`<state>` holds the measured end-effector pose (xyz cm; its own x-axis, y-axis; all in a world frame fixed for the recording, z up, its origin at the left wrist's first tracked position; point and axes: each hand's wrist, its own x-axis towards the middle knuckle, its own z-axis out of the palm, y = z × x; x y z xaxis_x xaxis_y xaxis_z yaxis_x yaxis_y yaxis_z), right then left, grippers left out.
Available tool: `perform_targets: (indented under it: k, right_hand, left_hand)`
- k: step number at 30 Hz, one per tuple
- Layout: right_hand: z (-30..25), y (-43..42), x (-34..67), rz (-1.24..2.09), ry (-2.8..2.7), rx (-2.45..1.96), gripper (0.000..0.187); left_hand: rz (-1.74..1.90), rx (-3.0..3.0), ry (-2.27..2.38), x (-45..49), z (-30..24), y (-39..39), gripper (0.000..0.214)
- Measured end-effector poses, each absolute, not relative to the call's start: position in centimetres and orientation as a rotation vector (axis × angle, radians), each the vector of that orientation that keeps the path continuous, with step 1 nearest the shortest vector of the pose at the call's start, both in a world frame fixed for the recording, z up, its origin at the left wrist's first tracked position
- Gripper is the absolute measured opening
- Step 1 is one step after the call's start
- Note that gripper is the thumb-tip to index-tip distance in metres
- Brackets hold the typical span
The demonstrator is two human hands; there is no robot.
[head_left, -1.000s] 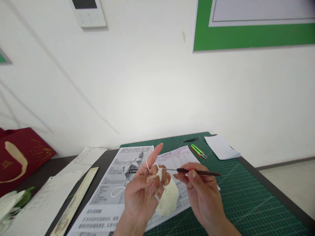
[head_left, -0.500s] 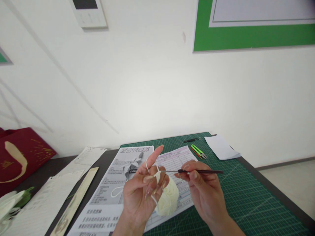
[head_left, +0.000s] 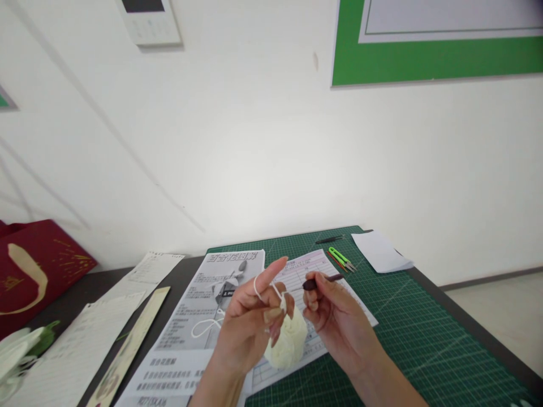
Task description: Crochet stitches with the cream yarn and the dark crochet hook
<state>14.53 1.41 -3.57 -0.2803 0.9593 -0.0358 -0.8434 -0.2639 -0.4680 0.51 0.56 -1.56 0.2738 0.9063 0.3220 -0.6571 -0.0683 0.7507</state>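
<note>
Gripping one hook (head_left: 324, 280), right hand (head_left: 335, 319) faces left hand (head_left: 250, 322) holding one yarn strand (head_left: 255, 287).

The left hand (head_left: 250, 325) hides part of the yarn ball (head_left: 293, 346).

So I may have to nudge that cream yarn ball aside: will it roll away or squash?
Probably soft and light: the yarn ball looks loosely wound, so it should squash rather than resist. It may roll a little on the smooth printed sheet, but its strand runs up to the left hand, which would likely tether it.
</note>
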Motion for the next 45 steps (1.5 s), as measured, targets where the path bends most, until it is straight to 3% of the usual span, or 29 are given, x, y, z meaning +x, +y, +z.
perform_targets:
  k: [23,45]
  right_hand:
    - [-2.7,0.3,14.3,1.636,-0.662,-0.345,0.017]
    - [-2.8,0.2,14.0,1.574,-0.603,-0.404,0.016]
  left_hand:
    - [1.101,0.956,0.184,0.6,-1.0,0.3,0.054]
    - [1.272,1.005,0.372,0.4,-1.9,0.1,0.046]
